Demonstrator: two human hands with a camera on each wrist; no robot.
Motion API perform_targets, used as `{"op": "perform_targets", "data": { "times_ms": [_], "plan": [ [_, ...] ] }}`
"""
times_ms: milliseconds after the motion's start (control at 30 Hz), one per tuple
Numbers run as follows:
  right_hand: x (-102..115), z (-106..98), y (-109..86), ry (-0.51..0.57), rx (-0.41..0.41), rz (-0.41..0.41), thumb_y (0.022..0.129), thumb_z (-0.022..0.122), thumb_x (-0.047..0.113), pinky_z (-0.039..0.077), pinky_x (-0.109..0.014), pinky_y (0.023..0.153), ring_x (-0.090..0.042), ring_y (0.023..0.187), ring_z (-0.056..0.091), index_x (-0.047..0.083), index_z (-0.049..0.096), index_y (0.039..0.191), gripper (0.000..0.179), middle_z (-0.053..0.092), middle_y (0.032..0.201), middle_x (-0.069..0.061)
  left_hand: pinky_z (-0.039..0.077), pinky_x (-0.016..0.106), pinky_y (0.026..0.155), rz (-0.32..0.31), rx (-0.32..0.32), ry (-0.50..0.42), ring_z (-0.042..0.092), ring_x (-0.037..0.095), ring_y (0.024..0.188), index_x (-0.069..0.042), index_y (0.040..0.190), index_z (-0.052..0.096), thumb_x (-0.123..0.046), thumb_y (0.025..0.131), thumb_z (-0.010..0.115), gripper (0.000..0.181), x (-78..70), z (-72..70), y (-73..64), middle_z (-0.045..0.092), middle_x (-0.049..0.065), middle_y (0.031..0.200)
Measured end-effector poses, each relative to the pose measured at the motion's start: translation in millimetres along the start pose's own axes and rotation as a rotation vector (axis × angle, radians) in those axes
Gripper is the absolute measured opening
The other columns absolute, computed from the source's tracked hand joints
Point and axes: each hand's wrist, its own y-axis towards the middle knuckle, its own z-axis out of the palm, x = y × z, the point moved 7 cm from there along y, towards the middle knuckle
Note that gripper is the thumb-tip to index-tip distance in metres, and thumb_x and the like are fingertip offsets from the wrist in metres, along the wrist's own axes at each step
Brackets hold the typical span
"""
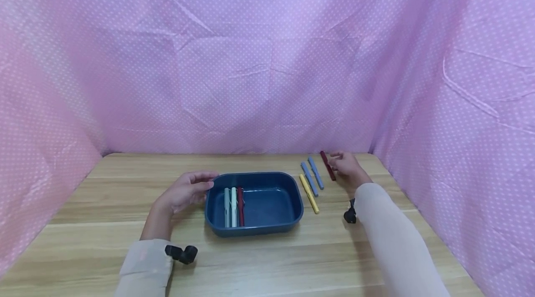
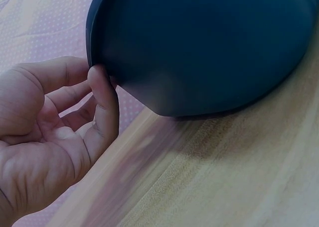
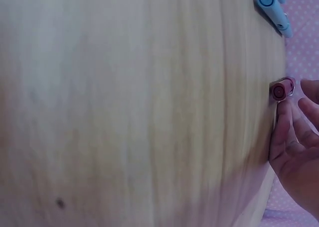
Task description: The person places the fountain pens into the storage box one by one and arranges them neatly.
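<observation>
At the left end of a dark blue box, my left hand pinches the rim between thumb and fingers. The left wrist view shows the thumb on one side of the rim and the index finger on the other. Inside the box, at its left, lie side by side a grey-green pen, a pale mint pen and a dark red pen. My right hand is beside another dark red pen on the table, fingers spread and fingertips right at its side.
Between the box and that dark red pen, a yellow pen and two blue pens, one nearer and one farther, lie slanted on the wooden table. Pink dotted cloth hangs behind and at both sides.
</observation>
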Motion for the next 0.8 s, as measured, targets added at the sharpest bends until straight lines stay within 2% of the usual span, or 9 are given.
{"op": "perform_targets", "data": {
  "times_ms": [167,333,433,600,700,800],
  "plan": [
    [2.5,2.7,0.5,-0.12,0.021,-0.031,0.1,0.06,0.008,0.048,-0.029,0.078,-0.024,0.101,0.056,-0.009,0.049,0.142,0.047,0.06,0.125,-0.025,0.053,0.033,0.094,0.005,0.0,0.002,0.057,0.023,0.12,0.0,0.148,0.049,-0.019,0.103,0.064,0.052,-1.2,1.9,-1.7,0.05,0.021,0.149],
    [2.4,5.3,3.8,-0.144,0.019,-0.035,0.097,0.065,0.009,0.044,-0.028,0.085,-0.027,0.111,0.05,-0.011,0.054,0.136,0.045,0.056,0.133,-0.026,0.053,0.033,0.095,-0.009,-0.014,0.007,0.056,0.025,0.122,-0.002,0.148,0.05,-0.02,0.103,0.064,0.05,-1.2,2.5,-2.6,0.051,0.019,0.149],
    [-0.4,5.5,6.5,-0.142,0.003,-0.026,0.096,0.067,0.009,0.043,-0.027,0.081,-0.025,0.106,0.048,-0.01,0.059,0.132,0.042,0.057,0.13,-0.024,0.053,0.033,0.094,-0.011,-0.021,0.001,0.057,0.025,0.12,-0.001,0.148,0.051,-0.02,0.103,0.064,0.05,-1.2,2.7,-2.7,0.052,0.019,0.147],
    [-5.8,4.0,11.2,-0.161,-0.033,-0.011,0.094,0.07,0.008,0.046,-0.024,0.071,-0.02,0.09,0.052,-0.009,0.063,0.127,0.038,0.062,0.117,-0.019,0.053,0.033,0.094,0.001,-0.012,0.001,0.056,0.025,0.121,0.0,0.148,0.049,-0.02,0.103,0.064,0.052,-1.3,3.5,-2.6,0.051,0.021,0.148],
    [-6.7,4.2,12.8,-0.186,-0.046,-0.009,0.094,0.069,0.009,0.049,-0.024,0.069,-0.021,0.09,0.056,-0.009,0.064,0.127,0.037,0.064,0.118,-0.021,0.053,0.033,0.094,-0.001,-0.018,0.002,0.056,0.025,0.121,-0.001,0.148,0.05,-0.02,0.103,0.064,0.051,-0.5,2.8,-2.7,0.051,0.02,0.149],
    [-5.5,4.0,13.5,-0.224,-0.071,-0.011,0.095,0.069,0.011,0.049,-0.025,0.071,-0.024,0.096,0.057,-0.007,0.065,0.125,0.035,0.063,0.123,-0.024,0.053,0.033,0.094,0.0,-0.024,0.006,0.056,0.025,0.121,-0.001,0.148,0.05,-0.02,0.103,0.064,0.051,-0.2,1.8,-3.3,0.051,0.02,0.148]
  ]
}}
